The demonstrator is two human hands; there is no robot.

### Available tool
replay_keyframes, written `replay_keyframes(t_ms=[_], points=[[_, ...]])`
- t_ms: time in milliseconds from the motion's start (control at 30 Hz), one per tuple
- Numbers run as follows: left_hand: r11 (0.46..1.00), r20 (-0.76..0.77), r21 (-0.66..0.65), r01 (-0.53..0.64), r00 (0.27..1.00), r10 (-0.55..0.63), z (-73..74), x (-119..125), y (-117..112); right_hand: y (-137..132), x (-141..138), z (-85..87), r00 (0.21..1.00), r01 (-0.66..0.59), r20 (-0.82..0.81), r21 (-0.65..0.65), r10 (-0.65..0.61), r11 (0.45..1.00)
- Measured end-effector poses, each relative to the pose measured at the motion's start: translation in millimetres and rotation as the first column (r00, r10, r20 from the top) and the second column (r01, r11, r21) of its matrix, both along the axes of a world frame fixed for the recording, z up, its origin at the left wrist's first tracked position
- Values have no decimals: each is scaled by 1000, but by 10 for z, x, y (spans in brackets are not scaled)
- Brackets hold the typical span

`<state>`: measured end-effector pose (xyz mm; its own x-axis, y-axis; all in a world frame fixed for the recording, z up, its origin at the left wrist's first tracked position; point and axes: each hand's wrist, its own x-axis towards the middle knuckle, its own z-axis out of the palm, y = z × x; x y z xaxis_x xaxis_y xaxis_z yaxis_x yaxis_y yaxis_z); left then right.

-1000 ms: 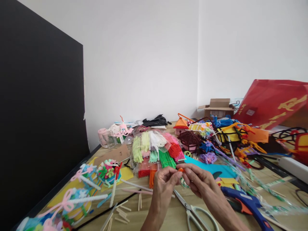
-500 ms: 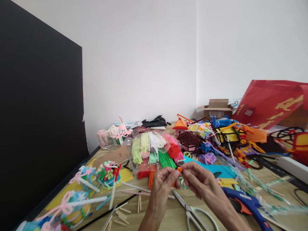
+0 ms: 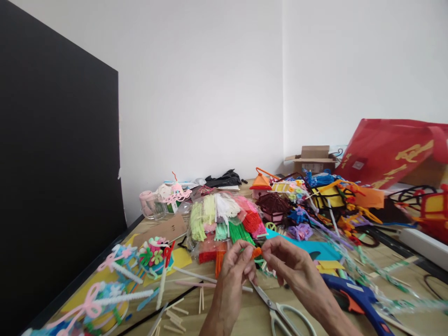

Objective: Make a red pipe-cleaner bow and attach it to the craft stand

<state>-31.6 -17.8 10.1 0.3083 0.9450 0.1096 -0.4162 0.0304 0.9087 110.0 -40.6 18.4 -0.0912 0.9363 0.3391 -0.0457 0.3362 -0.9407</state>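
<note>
Scissors: the scissors [image 3: 280, 310] lie flat on the table [image 3: 245, 322] at 6 o'clock from the hands. Their tip points up towards the left wrist, so a dropped wrist could meet that point.
Glue gun: the blue glue gun [image 3: 357, 298] is at 4 o'clock, close beside the right forearm. I can't tell if it's hot, but a careless elbow could knock it.
Left hand: the left hand [image 3: 236, 270] has its fingers curled in, thumb and fingertips closed tight on one end of the orange piece.
Right hand: the right hand [image 3: 290, 263] has thumb and forefinger pinched on the other end, the other fingers fanned loose.
Orange piece: the orange piece [image 3: 256, 252] is tiny and looks fuzzy. It's held up off the table between the two pinches, mostly hidden by fingertips.
Slip risk: there's very little to hold, so I'd say one uneven tug could pop it free.
Wooden sticks: the wooden sticks [image 3: 175, 310] are scattered at 8 o'clock.
Orange bundle: the orange bundle [image 3: 219, 261] sits at 10 o'clock, just beside the left hand. A dropped scrap would vanish among matching colours.
Bags of pipe cleaners: the bags of pipe cleaners [image 3: 224, 219] are heaped at 12 o'clock, just beyond the pinch.
Far models: the craft models [image 3: 332, 200] are crowded at 1 to 2 o'clock, where a wide reach could snag them.
</note>
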Motion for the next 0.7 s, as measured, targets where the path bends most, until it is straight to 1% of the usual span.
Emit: replay_keyframes(t_ms=[167, 433, 500, 600, 700], points=[[999, -24, -47, -18, 1000, 17, 10, -6, -1, -22, 9, 11, 993, 51, 99, 61, -57, 997], [993, -39, -98, 67, 997, -71, 106, -79, -28, -22, 9, 7, 979, 65, 186, 95, -82, 993], [991, -33, -79, 103, 994, -106, 136, -105, -35, -41, 6, 27, 974, 79, 204, 93, -97, 992], [986, -52, -15, 168, 984, -169, 161, -129, -43, -72, 10, 52, 969, 109, 209, 105, -129, 989], [984, -64, 10, 179, 982, -178, 161, -126, -51, -87, 22, 61, 966, 121, 211, 127, -146, 984]])
